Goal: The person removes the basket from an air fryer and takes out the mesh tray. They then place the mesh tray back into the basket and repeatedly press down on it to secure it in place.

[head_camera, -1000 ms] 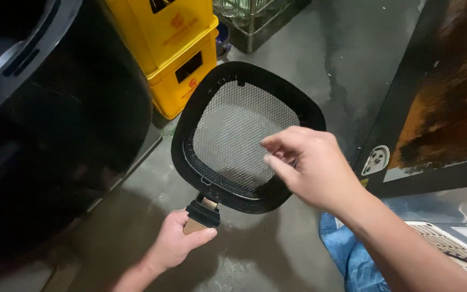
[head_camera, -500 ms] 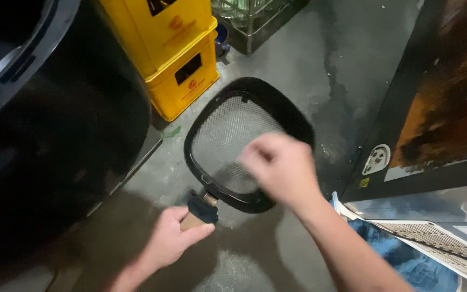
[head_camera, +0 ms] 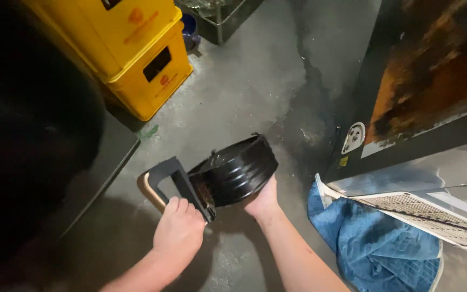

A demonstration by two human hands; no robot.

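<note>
A black ribbed basket (head_camera: pixel 239 170), tipped on its side, sits mid-frame above the grey concrete floor (head_camera: pixel 249 92), its black handle bracket (head_camera: pixel 177 181) with a tan grip pointing toward nine o'clock. The left hand (head_camera: pixel 179 232) is closed around the bracket's lower edge at seven o'clock of the basket. The right hand (head_camera: pixel 263 201) cups the basket's underside at five o'clock, palm against the ribbed wall. Yellow crates (head_camera: pixel 141 54) stand stacked at eleven o'clock. A blue cloth (head_camera: pixel 374 243) lies at four o'clock, under a white grille (head_camera: pixel 422 213). A rusty dark panel (head_camera: pixel 428 70) stands at two o'clock.
</note>
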